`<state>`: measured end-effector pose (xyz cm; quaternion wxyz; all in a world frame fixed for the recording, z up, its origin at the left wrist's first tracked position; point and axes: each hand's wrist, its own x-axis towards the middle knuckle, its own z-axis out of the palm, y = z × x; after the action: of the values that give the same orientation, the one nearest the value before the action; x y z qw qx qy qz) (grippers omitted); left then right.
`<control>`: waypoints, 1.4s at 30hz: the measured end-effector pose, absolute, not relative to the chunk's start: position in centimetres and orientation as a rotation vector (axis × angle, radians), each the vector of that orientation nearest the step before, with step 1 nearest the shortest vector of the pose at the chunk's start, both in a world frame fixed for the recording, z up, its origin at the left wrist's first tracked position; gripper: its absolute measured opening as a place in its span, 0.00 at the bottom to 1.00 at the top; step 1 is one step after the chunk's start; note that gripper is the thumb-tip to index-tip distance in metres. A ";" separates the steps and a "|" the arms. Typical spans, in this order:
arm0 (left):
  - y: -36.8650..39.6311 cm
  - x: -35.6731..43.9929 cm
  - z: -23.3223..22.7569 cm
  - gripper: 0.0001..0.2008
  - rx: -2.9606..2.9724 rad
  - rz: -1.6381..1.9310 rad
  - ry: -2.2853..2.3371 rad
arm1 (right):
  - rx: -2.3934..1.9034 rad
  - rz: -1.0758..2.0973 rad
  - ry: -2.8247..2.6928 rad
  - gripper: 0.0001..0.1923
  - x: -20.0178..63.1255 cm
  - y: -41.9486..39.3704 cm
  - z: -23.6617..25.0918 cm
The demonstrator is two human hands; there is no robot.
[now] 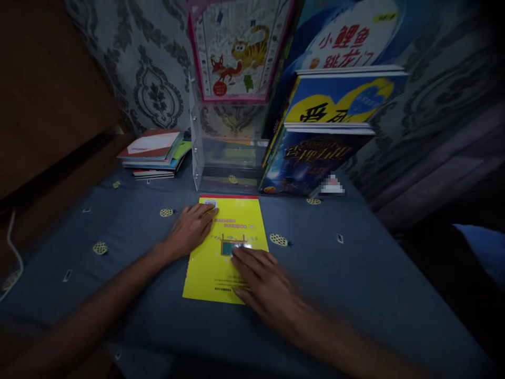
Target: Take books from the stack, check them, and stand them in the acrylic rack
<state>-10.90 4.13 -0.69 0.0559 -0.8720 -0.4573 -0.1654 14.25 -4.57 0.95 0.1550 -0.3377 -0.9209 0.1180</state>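
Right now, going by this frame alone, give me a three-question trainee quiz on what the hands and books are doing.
1. True or false: both hands lie flat on the yellow book.
2. Which hand covers the book's lower right part? A) left hand B) right hand
3. What stands directly behind the yellow book, at the wall?

Key
1. True: palms down, nothing gripped.
2. B; the left hand rests at the upper left edge.
3. A clear plastic stand, with a stack of books to its left and leaning picture books to its right, all on the blue cloth.
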 end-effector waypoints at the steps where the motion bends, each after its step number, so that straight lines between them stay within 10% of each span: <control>1: 4.0 -10.9 -0.7 0.18 -2.651 -0.513 -1.398 | -0.918 0.327 -2.661 0.25 13.4 -3.6 0.9; 15: 4.1 -10.9 -0.3 0.19 -2.694 -0.549 -1.339 | -0.991 0.296 -2.647 0.23 14.1 8.6 -1.0; 42: 6.0 -11.8 -0.7 0.30 -2.663 -0.256 -1.361 | -1.251 -0.087 -2.446 0.21 15.6 8.0 -1.6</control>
<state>-11.78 5.95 -0.75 0.0702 -0.8850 -0.4523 -0.0850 15.64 8.00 -1.62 0.1951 -0.4464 -0.8728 -0.0310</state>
